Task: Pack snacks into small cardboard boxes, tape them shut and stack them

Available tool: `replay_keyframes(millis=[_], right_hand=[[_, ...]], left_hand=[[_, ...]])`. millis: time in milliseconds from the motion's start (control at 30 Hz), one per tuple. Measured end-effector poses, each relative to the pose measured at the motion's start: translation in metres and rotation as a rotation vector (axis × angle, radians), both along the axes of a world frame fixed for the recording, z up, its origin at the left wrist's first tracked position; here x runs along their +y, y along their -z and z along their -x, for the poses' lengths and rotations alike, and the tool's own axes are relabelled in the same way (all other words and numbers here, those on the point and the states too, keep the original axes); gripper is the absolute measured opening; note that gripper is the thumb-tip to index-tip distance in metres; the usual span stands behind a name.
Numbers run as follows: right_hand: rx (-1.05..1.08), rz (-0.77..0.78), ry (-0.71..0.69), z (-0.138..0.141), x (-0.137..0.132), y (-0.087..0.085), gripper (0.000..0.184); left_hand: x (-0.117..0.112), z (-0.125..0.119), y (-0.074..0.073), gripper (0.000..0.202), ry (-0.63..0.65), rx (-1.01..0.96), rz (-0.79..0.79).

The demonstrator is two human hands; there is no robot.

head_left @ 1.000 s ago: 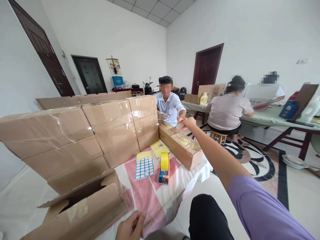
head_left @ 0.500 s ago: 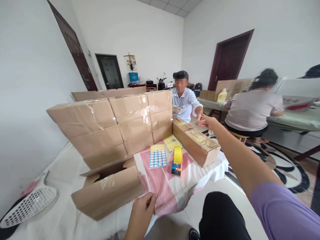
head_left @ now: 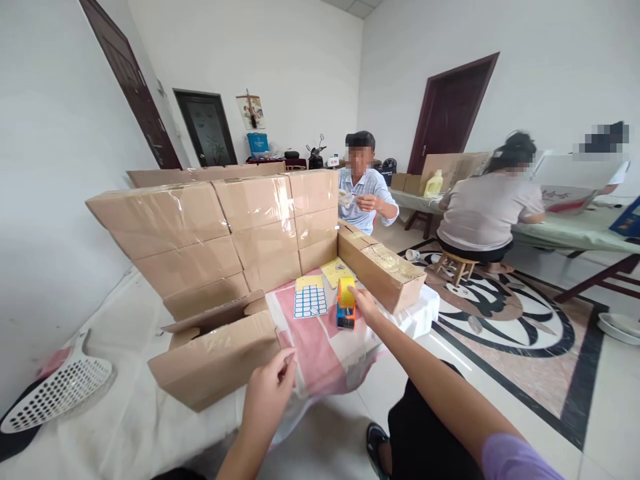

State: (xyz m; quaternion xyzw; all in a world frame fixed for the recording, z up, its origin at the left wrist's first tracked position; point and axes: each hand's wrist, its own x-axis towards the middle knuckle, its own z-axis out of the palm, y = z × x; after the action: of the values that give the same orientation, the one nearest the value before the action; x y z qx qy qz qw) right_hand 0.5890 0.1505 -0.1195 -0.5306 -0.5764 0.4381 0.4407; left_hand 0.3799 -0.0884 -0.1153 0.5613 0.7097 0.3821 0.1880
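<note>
My right hand [head_left: 367,307] reaches over the table, its fingers closed on the right side of a tape dispenser [head_left: 347,303] with a yellow roll and an orange and blue body. The dispenser rests on the pink and white cloth [head_left: 320,360]. My left hand [head_left: 273,383] is loosely closed, fingers curled, with nothing seen in it. It is beside the near corner of an open cardboard box [head_left: 220,360]. Left of the dispenser lies a sheet of blue-framed labels [head_left: 310,302]; behind it is a yellow sheet [head_left: 335,270] with a small object on top.
Stacked cardboard boxes [head_left: 260,227] form a wall at the back, and a long taped box [head_left: 385,270] borders the right. Across the table a person [head_left: 365,193] holds something small. Another person [head_left: 493,207] sits at a table on the right. A white perforated basket [head_left: 60,397] lies far left.
My right hand has drawn back from the other person's hand to the tape dispenser and closed on it. That person has pulled their hand back to their chest. My left hand stays curled near the box.
</note>
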Motion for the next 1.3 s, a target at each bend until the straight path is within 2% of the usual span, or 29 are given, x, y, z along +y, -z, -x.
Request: replay_keyframes(millis=[100,267,400,500,600,800,900,1000,1067,1133,1200,1300], right_hand=[[0.083,-0.024,-0.104,0.009,-0.004,0.014,0.034],[0.2,-0.082,-0.179,0.022,-0.019,0.024,0.049],[0.327,-0.165,-0.209,0.041,-0.052,0.026,0.051],[0.396,-0.197,-0.265,0.05,-0.074,0.019,0.051],[0.435,-0.267,-0.228,0.05,-0.086,0.01,0.053],[0.354,-0.407,-0.175,0.043,-0.082,0.002,0.052],[0.321,-0.446,-0.141,0.041,-0.075,0.0,0.052],[0.32,-0.465,-0.118,0.038,-0.069,-0.005,0.052],[0.328,-0.479,-0.09,0.035,-0.065,-0.01,0.051],[0.361,-0.48,-0.05,0.031,-0.059,-0.017,0.049],[0.443,-0.444,0.017,0.026,-0.051,-0.023,0.049],[0.548,-0.374,0.106,0.018,-0.04,-0.029,0.049]], left_hand=[[0.003,-0.021,0.004,0.038,0.041,0.061,0.014],[0.021,-0.05,0.01,0.034,0.067,0.108,0.054],[0.05,-0.053,0.016,0.033,-0.012,-0.134,-0.04],[0.071,-0.053,0.019,0.038,0.011,-0.27,-0.073],[0.081,-0.06,0.022,0.044,0.03,-0.364,-0.115],[0.077,-0.075,0.024,0.049,-0.04,-0.509,-0.196],[0.075,-0.078,0.015,0.046,-0.066,-0.504,-0.233],[0.07,-0.081,-0.001,0.046,-0.067,-0.506,-0.299],[0.064,-0.083,-0.011,0.046,-0.015,-0.536,-0.243],[0.058,-0.086,-0.015,0.053,0.062,-0.62,-0.096],[0.053,-0.092,-0.012,0.063,0.126,-0.726,0.046],[0.048,-0.1,0.001,0.066,0.184,-0.787,0.129]])
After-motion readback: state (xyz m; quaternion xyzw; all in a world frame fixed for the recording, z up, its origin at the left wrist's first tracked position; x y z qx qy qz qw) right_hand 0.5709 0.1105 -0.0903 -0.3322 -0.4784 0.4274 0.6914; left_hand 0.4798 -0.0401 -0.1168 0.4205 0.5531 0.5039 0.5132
